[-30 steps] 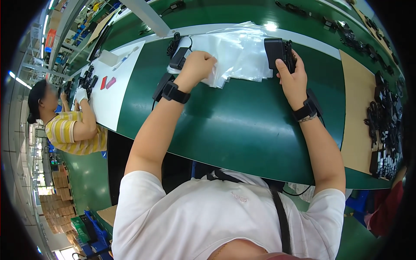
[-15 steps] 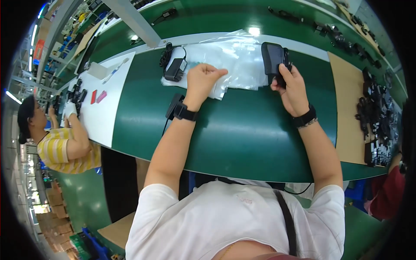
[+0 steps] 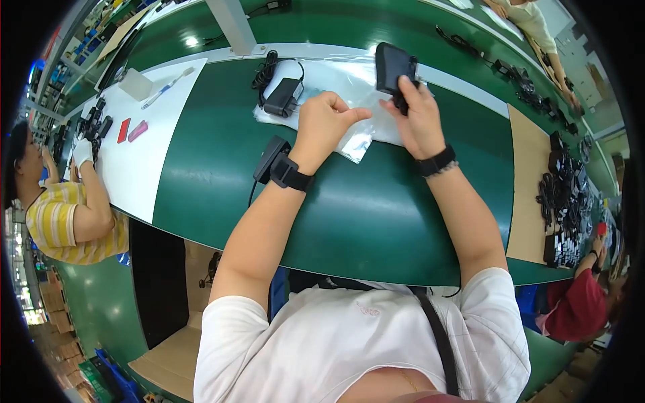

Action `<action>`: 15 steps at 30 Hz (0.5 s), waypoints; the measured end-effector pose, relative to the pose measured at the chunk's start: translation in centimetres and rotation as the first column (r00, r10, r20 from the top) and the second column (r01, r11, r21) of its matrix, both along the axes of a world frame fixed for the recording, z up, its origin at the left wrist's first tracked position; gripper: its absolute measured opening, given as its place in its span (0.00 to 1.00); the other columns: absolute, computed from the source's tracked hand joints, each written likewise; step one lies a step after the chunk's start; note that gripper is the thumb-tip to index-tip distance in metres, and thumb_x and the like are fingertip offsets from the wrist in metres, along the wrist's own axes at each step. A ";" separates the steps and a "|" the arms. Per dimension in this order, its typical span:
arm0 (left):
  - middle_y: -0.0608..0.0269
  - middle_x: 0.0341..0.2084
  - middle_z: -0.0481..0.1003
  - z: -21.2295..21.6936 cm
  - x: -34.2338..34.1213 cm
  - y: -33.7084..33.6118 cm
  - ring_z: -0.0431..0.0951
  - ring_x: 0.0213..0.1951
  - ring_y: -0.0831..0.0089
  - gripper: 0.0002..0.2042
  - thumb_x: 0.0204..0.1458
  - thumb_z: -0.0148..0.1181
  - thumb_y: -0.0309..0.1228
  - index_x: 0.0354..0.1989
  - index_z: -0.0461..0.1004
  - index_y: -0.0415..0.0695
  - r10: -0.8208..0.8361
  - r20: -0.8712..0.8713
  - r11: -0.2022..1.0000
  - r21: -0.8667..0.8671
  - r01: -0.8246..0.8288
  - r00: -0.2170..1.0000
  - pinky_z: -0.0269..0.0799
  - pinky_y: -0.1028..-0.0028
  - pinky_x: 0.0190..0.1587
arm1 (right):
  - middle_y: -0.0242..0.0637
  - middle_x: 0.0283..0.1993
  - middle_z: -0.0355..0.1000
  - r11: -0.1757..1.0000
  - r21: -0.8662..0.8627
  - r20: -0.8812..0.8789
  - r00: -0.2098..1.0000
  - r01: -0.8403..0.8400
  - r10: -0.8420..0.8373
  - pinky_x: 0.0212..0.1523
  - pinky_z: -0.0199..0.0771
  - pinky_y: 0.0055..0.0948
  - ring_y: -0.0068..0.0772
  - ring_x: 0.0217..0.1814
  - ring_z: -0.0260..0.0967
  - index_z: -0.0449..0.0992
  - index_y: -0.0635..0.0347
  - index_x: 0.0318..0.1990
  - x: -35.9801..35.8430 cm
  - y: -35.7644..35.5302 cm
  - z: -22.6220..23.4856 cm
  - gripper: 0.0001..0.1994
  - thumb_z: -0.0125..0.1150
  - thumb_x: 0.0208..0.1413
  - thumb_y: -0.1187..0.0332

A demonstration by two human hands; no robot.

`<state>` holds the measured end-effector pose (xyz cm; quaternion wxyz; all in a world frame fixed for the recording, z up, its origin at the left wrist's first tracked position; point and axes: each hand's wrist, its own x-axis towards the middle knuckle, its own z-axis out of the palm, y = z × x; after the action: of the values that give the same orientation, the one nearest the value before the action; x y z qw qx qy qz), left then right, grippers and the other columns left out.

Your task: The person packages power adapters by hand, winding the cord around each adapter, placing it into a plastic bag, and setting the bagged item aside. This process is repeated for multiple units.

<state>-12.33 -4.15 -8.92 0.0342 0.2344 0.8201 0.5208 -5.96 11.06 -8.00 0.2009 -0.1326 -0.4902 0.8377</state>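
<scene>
My right hand (image 3: 420, 117) grips a black power adapter (image 3: 392, 68) with its bundled cord, held upright above the far part of the bench. To its left, my left hand (image 3: 326, 127) is closed in a pinch on a clear plastic bag (image 3: 357, 146), whose near corner sticks out from under the fingers; the exact grip is partly hidden. More clear bags lie flat in a pile beneath both hands. Another black adapter (image 3: 283, 97) with a coiled cord rests on the left end of that pile. Beside my left wrist lies a further black adapter (image 3: 270, 159) with a cord.
Cardboard (image 3: 529, 195) at the right bears a heap of black adapters and cords (image 3: 568, 195). On a white sheet (image 3: 144, 154) at the left are a toothbrush (image 3: 166, 88) and red and pink pieces. Co-workers are at left, right and far right. A grey post (image 3: 232, 27) stands behind.
My right hand has brought the adapter leftward, closer to my left hand. The head view has shifted, and a person's arms now show at the far right.
</scene>
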 end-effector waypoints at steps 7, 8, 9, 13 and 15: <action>0.54 0.14 0.71 -0.2 1.1 0.3 0.73 0.20 0.62 0.17 0.32 0.70 0.38 0.17 0.69 0.38 -0.064 -0.103 0.996 -0.061 0.058 0.993 0.67 0.70 0.24 | 0.33 0.25 0.64 0.963 -0.171 -0.096 0.976 -0.207 0.193 0.50 0.68 0.46 0.23 0.26 0.60 0.66 0.64 0.39 1.6 -0.5 1.5 0.13 0.43 0.61 0.61; 0.54 0.14 0.71 -0.3 1.3 0.5 0.73 0.20 0.62 0.17 0.33 0.69 0.37 0.17 0.69 0.38 -0.060 -0.124 0.998 -0.006 0.060 0.990 0.67 0.70 0.24 | 0.33 0.26 0.64 0.990 -0.059 -0.048 0.991 -0.128 0.125 0.49 0.68 0.44 0.23 0.27 0.61 0.66 0.64 0.38 1.1 -0.7 1.0 0.12 0.46 0.60 0.62; 0.54 0.15 0.71 -0.4 1.5 0.8 0.73 0.21 0.61 0.17 0.33 0.69 0.37 0.18 0.69 0.38 -0.057 -0.142 0.997 0.050 0.065 0.988 0.67 0.70 0.24 | 0.33 0.26 0.64 0.997 -0.044 -0.020 0.998 -0.060 0.059 0.46 0.70 0.42 0.24 0.28 0.62 0.66 0.63 0.37 0.6 -0.6 0.7 0.10 0.50 0.58 0.64; 0.55 0.13 0.71 -0.5 -0.1 0.4 0.71 0.16 0.68 0.14 0.39 0.66 0.36 0.23 0.72 0.37 0.019 0.025 0.997 0.072 -0.021 1.000 0.65 0.72 0.22 | 0.33 0.28 0.66 0.992 0.116 -0.027 0.999 0.045 -0.042 0.41 0.69 0.30 0.23 0.28 0.62 0.66 0.63 0.38 0.0 0.9 -0.8 0.11 0.54 0.56 0.65; 0.58 0.11 0.70 -1.2 -0.9 0.2 0.69 0.15 0.73 0.13 0.44 0.62 0.36 0.25 0.73 0.36 0.032 0.039 0.986 0.160 -0.038 0.999 0.63 0.74 0.20 | 0.34 0.32 0.68 0.931 0.365 0.001 1.000 -0.004 0.004 0.35 0.66 0.21 0.21 0.30 0.63 0.66 0.65 0.43 0.5 0.5 -0.5 0.14 0.56 0.54 0.66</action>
<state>-13.24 -3.95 -10.10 0.0209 0.2125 0.7786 0.5901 -5.47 11.55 -8.54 0.2202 -0.0921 -0.6375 0.7325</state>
